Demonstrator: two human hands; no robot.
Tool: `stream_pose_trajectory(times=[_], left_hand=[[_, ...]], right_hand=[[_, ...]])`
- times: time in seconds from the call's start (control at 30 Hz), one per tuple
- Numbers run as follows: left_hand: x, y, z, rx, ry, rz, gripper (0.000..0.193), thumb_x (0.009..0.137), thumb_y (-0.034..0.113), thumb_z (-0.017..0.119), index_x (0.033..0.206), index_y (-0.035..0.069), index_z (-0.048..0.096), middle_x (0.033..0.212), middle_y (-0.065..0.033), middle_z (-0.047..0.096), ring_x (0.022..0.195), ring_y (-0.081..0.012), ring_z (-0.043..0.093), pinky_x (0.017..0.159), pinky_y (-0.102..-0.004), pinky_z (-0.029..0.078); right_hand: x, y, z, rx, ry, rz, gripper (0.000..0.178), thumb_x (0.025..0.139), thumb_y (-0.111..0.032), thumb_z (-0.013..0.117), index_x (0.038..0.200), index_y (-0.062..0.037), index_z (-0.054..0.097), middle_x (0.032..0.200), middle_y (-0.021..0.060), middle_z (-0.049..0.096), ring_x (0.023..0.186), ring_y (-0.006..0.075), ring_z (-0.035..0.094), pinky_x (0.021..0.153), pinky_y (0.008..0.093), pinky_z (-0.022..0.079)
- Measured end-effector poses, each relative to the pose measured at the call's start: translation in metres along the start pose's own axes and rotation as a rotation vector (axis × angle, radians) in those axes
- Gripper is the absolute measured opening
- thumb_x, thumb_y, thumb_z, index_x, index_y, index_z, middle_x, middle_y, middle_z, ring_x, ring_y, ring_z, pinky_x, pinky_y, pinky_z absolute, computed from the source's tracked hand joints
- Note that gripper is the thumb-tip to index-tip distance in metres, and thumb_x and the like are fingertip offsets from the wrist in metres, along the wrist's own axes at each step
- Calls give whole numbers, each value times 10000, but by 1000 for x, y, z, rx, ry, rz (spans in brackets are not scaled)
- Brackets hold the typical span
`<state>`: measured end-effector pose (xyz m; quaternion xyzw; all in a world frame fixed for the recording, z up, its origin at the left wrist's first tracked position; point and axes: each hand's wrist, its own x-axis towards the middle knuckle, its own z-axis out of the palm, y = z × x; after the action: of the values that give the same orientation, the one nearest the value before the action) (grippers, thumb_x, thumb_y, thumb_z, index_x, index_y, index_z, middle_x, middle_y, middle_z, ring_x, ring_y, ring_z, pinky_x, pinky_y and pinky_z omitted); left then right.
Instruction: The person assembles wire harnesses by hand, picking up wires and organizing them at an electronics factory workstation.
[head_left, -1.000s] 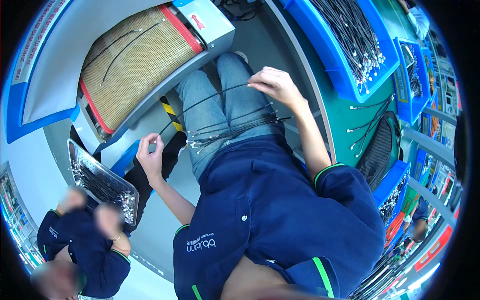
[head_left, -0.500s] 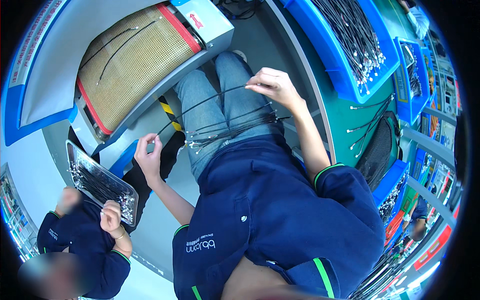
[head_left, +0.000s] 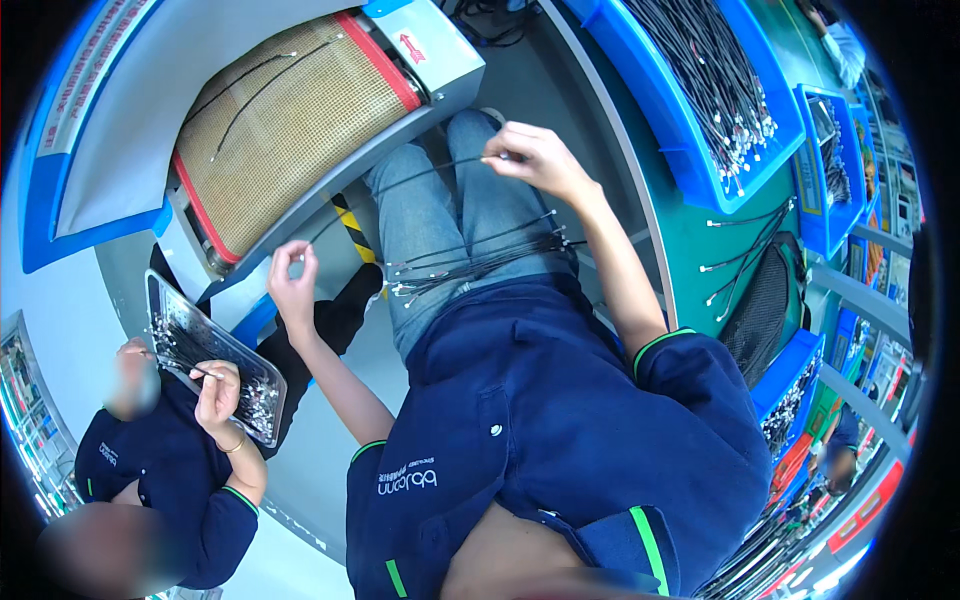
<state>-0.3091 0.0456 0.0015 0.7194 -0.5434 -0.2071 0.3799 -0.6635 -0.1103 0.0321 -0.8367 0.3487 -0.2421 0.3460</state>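
Note:
A black cable (head_left: 430,173) stretches over my thighs between my two hands. My right hand (head_left: 540,160) pinches its right end, fingers closed. At the cable's other end, slightly blurred, my left hand (head_left: 292,285) has thumb and fingertips pressed together. Several more black cables (head_left: 480,262) with small white connectors lie across my lap, below the held one. Ahead and to the left, two thin black cables (head_left: 262,88) rest on a tan mesh conveyor belt (head_left: 300,140) with red edges.
A blue bin (head_left: 672,160) full of black cables stands on the green table (head_left: 640,110) at right, near loose cables (head_left: 750,250) and a black mesh bag (head_left: 760,310). At lower left, a co-worker's hands (head_left: 216,390) handle cables over a metal tray (head_left: 270,370).
My left hand has risen a little, and the cable between my hands has shifted slightly. The whole view has shifted slightly. The co-worker's hands have moved at the tray.

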Motion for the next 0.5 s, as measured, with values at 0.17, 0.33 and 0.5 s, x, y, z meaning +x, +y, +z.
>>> stream_pose_trajectory(times=[0.17,0.33,0.5], left_hand=[[44,-18,-32,72,70,-31,95,838,74,644,894,-3,636,807,-46,646,742,-113,572,722,-258,464],[79,-36,-55,26,143,-94,155,843,140,672,912,3,652,858,-67,650,802,-144,594,763,-275,466],[88,-33,-69,246,138,-37,162,839,170,673,926,34,666,973,-106,621,933,-227,582,841,-327,454]], right_hand=[[62,-8,16,-60,77,-108,121,809,-188,689,856,-79,669,813,57,625,797,202,610,710,323,496],[122,-8,30,-11,114,-108,142,764,-230,705,838,-111,681,870,57,626,932,251,573,871,371,439],[145,-24,29,-209,40,6,129,747,-193,714,818,-93,671,1020,56,583,1060,250,491,974,374,370]])
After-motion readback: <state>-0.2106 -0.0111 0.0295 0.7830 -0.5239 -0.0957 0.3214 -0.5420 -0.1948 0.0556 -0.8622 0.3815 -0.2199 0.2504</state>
